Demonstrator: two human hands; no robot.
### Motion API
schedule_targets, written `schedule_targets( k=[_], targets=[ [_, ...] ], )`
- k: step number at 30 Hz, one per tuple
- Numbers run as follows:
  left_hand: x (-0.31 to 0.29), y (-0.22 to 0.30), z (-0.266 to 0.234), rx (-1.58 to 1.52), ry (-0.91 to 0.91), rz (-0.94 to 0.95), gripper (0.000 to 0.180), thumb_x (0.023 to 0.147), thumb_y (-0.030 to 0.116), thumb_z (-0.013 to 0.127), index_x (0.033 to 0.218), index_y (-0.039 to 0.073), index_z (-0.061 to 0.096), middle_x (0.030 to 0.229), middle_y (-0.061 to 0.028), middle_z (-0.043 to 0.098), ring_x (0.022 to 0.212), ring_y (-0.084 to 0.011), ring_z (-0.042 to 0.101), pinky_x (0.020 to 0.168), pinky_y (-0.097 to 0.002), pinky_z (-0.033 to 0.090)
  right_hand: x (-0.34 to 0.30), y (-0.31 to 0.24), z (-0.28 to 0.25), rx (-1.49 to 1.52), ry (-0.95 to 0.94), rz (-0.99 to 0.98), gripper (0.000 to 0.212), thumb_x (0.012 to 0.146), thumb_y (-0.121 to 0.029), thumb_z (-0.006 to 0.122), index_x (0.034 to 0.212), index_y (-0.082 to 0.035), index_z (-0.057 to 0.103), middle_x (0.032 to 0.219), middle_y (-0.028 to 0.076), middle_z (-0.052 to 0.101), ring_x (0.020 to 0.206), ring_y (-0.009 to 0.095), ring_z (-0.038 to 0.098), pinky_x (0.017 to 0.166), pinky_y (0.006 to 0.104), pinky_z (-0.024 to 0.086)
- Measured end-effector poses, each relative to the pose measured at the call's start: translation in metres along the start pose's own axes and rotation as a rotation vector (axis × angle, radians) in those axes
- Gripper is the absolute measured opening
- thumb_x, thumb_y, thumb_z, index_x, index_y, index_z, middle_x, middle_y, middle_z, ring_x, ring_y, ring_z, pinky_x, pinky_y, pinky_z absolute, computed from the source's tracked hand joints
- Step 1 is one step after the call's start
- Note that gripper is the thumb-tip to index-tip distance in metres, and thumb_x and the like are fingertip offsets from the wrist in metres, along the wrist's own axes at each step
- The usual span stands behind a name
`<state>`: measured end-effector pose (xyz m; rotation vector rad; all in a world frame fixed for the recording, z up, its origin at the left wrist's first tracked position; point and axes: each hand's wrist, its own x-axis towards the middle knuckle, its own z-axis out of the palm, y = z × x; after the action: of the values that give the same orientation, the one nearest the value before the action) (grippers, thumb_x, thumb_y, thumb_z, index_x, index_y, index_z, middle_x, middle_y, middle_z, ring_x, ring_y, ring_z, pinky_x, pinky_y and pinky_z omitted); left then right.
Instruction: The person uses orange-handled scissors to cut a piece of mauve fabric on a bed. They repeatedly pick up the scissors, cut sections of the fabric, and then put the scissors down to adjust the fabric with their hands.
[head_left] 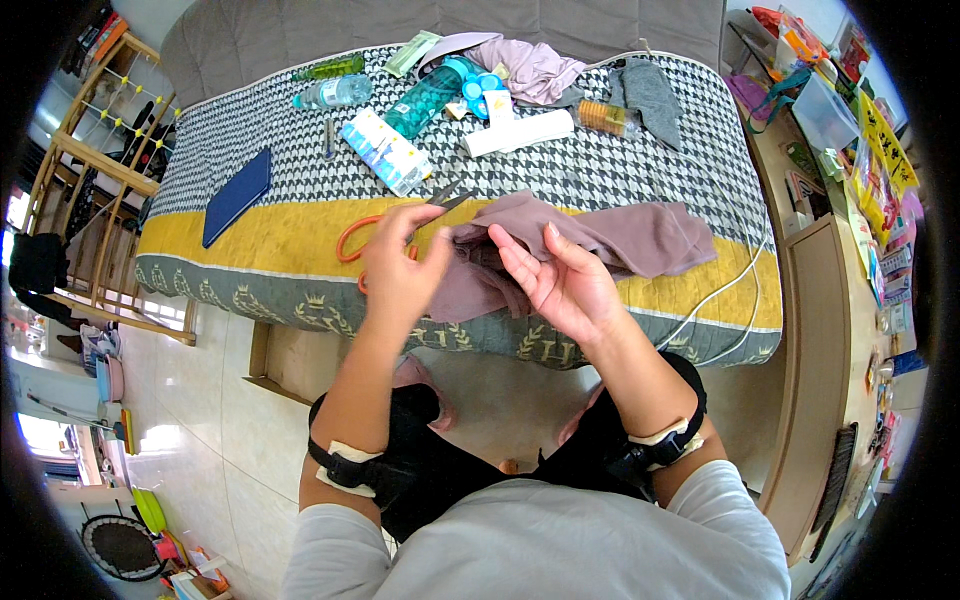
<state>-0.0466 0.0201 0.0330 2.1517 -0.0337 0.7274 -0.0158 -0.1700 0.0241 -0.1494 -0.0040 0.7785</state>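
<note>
My left hand (398, 262) is over a pair of scissors with orange handles (350, 241) and dark blades. Its thumb and forefinger are apart, and the hand hides the middle of the scissors. My right hand (568, 284) is open, palm turned up, fingers loosely stretched, with nothing in it. Behind and beneath it a mauve cloth garment (640, 238) lies crumpled along the yellow band of the bedspread, its left part bunched between my two hands.
Farther back on the houndstooth bedspread (300, 160) lie a blue-and-white packet (385, 150), a white roll (520, 133), a teal bottle (425, 105), a clear bottle (335, 93), a grey cloth (650, 100) and a dark blue book (238, 197). A white cable (715, 297) runs down the right side.
</note>
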Motion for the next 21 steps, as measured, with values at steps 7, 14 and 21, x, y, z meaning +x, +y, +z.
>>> schedule_targets(
  k=[7, 14, 21],
  targets=[
    [-0.017, -0.07, -0.018, 0.784, -0.311, -0.143, 0.028, 0.073, 0.01, 0.061, 0.098, -0.001, 0.057, 0.097, -0.0175, 0.056, 0.091, -0.0316, 0.056, 0.079, -0.0388, 0.045, 0.0, -0.004, 0.002, 0.001, 0.021, -0.028, 0.03, 0.092, -0.017, 0.042, 0.116, 0.002, 0.039, 0.124, 0.02, 0.043, 0.119, 0.031, 0.042, 0.095, 0.0369, 0.042],
    [-0.011, -0.071, -0.019, 0.803, -0.273, -0.089, 0.044, 0.066, 0.01, 0.066, 0.107, 0.0, 0.053, 0.103, -0.0166, 0.055, 0.098, -0.0315, 0.052, 0.084, -0.0392, 0.043, -0.004, -0.01, 0.008, -0.081, 0.041, -0.08, 0.033, 0.094, -0.019, 0.038, 0.118, 0.003, 0.037, 0.123, 0.02, 0.043, 0.118, 0.031, 0.043, 0.093, 0.0371, 0.044],
    [-0.006, -0.095, -0.016, 0.761, -0.271, -0.17, 0.043, 0.064, 0.008, 0.065, 0.105, 0.001, 0.055, 0.103, -0.0163, 0.055, 0.096, -0.0315, 0.053, 0.084, -0.0383, 0.043, -0.007, -0.013, 0.014, -0.105, 0.048, -0.093, 0.032, 0.094, -0.019, 0.039, 0.117, 0.004, 0.038, 0.121, 0.02, 0.045, 0.116, 0.032, 0.045, 0.092, 0.0373, 0.045]
  ],
)
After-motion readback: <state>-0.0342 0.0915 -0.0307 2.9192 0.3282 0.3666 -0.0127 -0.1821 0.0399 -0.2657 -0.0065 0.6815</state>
